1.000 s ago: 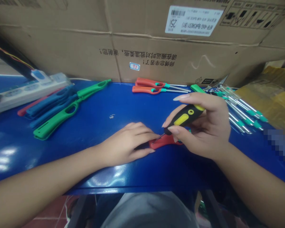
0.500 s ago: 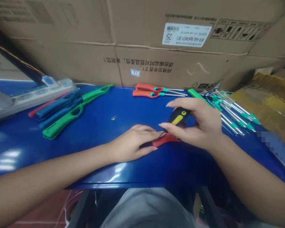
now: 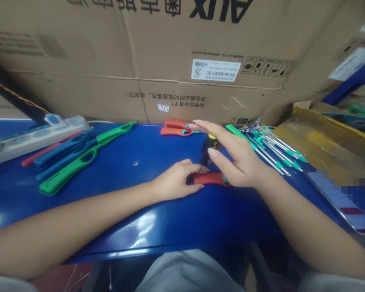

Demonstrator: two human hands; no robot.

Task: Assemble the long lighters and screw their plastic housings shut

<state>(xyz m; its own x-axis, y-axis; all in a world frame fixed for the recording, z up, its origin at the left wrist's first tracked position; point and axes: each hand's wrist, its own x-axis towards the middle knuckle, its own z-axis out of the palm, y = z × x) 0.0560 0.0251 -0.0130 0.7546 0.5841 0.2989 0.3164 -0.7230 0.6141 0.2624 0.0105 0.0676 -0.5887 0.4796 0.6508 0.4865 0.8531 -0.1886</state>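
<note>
A red long-nosed lighter (image 3: 211, 179) lies on the blue table, its left end held by my left hand (image 3: 178, 181) between thumb and fingers. In my right hand (image 3: 239, 156) is a stubby black and yellow screwdriver (image 3: 209, 147), with the thumb against its handle and the fingers reaching out over its top. The shaft points down and its tip meets the left part of the red lighter body. The right hand covers the lighter's far right end. A few tiny screws (image 3: 136, 163) lie on the table left of my hands.
Two red lighters (image 3: 173, 132) lie by the cardboard box (image 3: 103, 97). Green casings (image 3: 68, 170) and blue casings (image 3: 62, 152) rest at left beside a white power strip (image 3: 21, 142). Metal lighter tubes (image 3: 280, 148) are heaped at right, near a phone (image 3: 337, 198).
The screwdriver has gone from slanted to nearly upright, and the right-hand fingers have straightened over it. The view has shifted, showing more of the box's upper part.
</note>
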